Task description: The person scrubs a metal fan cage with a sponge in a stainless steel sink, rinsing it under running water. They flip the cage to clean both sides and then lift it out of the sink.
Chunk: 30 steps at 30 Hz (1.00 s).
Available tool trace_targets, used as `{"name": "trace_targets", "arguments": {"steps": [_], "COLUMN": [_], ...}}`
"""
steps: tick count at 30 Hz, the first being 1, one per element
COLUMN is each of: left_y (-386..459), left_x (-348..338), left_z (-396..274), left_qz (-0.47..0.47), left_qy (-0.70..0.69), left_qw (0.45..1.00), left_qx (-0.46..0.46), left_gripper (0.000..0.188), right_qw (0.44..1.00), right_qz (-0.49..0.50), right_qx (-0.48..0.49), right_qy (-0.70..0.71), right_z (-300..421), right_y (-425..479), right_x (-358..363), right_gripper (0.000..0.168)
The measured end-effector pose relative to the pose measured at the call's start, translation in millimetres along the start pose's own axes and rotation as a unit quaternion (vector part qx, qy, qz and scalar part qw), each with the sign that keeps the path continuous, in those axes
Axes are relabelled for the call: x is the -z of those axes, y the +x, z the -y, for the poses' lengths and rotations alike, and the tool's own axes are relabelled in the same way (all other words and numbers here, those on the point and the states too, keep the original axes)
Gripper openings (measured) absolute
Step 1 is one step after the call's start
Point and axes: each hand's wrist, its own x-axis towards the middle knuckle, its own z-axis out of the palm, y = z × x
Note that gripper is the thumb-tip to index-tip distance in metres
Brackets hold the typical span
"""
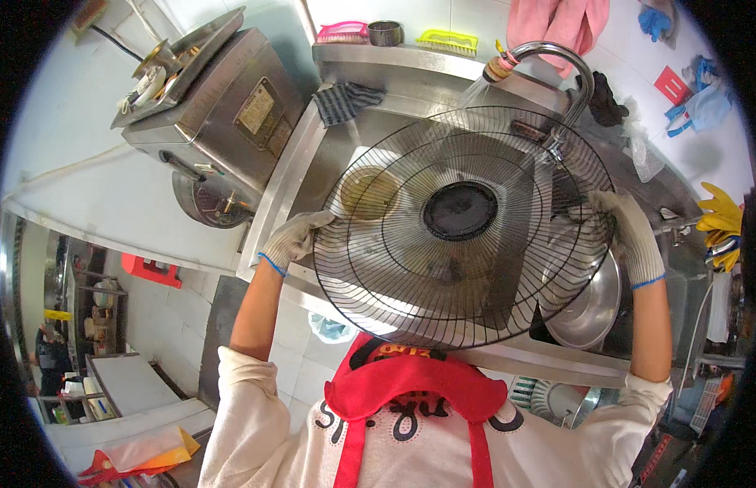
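Note:
A round black wire fan guard (414,268) with a dark centre disc is held up over the stainless steel sink (311,165). My left hand (297,236), in a white knit glove with a blue cuff, grips its left rim. On the opposite side, my right hand (628,232) holds the rim in a matching glove. Water streams from the curved chrome faucet (588,79) towards the guard's far part. Through the wires I see a round vessel (369,193) of brownish liquid in the sink. A metal basin (588,305) shows at the right, partly behind the guard.
On the back ledge are a pink brush (342,32), a dark cup (385,33) and a yellow brush (448,43). A striped cloth (347,102) drapes over the sink's back-left corner. Left stands a steel machine (225,116); yellow gloves (719,216) hang at the right.

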Motion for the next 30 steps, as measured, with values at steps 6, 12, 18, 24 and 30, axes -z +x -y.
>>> {"name": "trace_targets", "arguments": {"steps": [6, 12, 18, 24, 30], "left_y": [55, 101, 141, 154, 184], "left_x": [1, -28, -32, -65, -54], "left_z": [1, 4, 8, 10, 1], "left_qz": [0.042, 0.087, 0.115, 0.089, 0.136], "left_qy": [-0.038, -0.071, -0.102, -0.061, -0.096], "left_qw": [0.998, 0.992, 0.987, 0.993, 0.986], "left_qx": [-0.025, -0.059, -0.056, -0.049, 0.018], "left_gripper": [0.02, 0.024, 0.023, 0.018, 0.02], "right_qw": [0.996, 0.993, 0.989, 0.867, 0.677], "right_qz": [-0.06, -0.11, -0.142, -0.138, -0.204], "right_qx": [0.007, 0.041, 0.019, 0.115, 0.014], "right_qy": [-0.061, -0.023, -0.037, -0.464, -0.707], "right_z": [-15, -48, -64, -144, -174], "right_y": [-27, -48, -29, -2, 32], "right_x": [9, 7, -1, 64, 60], "right_gripper": [0.046, 0.049, 0.052, 0.046, 0.056]}}
